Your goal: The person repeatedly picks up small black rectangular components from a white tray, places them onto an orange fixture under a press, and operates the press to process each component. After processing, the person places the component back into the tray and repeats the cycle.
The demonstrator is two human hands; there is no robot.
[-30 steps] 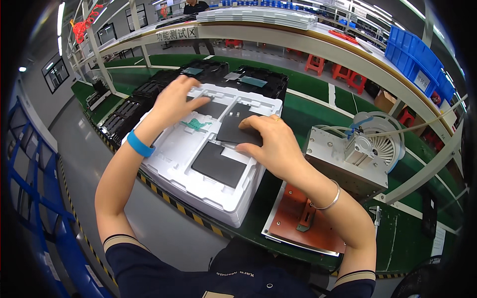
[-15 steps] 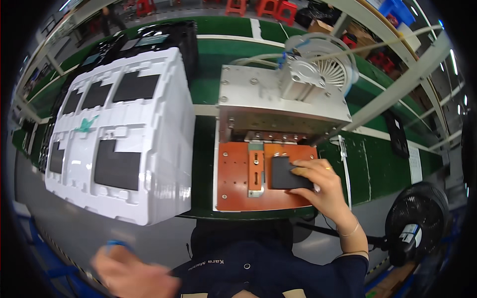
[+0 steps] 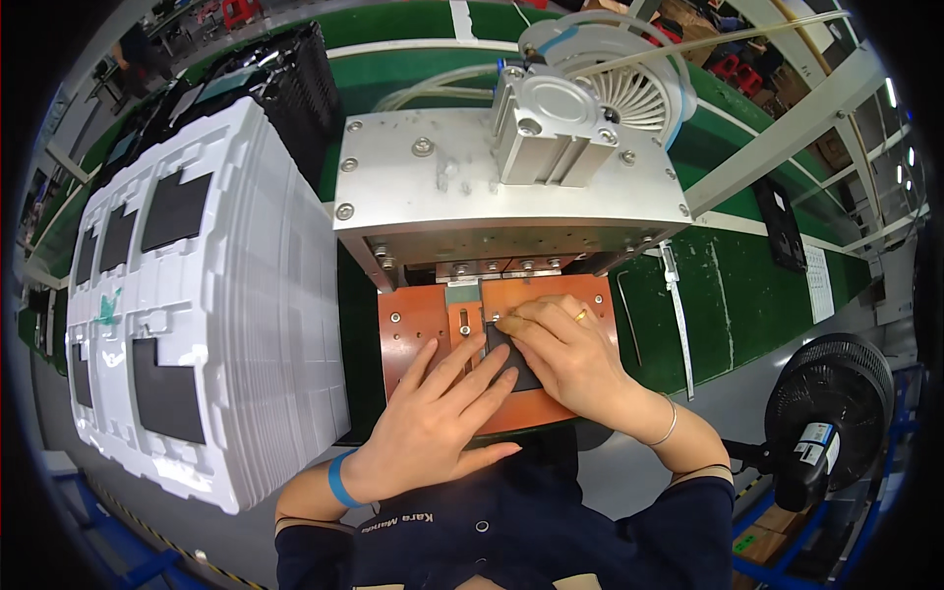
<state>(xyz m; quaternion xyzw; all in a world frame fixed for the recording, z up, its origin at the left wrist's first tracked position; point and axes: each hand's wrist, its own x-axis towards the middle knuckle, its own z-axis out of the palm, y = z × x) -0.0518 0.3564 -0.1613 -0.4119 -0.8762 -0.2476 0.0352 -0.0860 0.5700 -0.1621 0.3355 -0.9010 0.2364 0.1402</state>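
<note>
Single head view — looks steeply down, close over orange fixture plate (image 3: pixel 433 324).

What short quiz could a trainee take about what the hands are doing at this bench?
1. True or false: both hands rest on the orange plate.
2. What lies under the fingertips: A) a small dark flat part, B) a screwdriver, C) a cup?
3. On which side of the person is the stack of white foam trays?

Key:
1. True: left hand and right hand are both on it.
2. A.
3. Their left.
</note>
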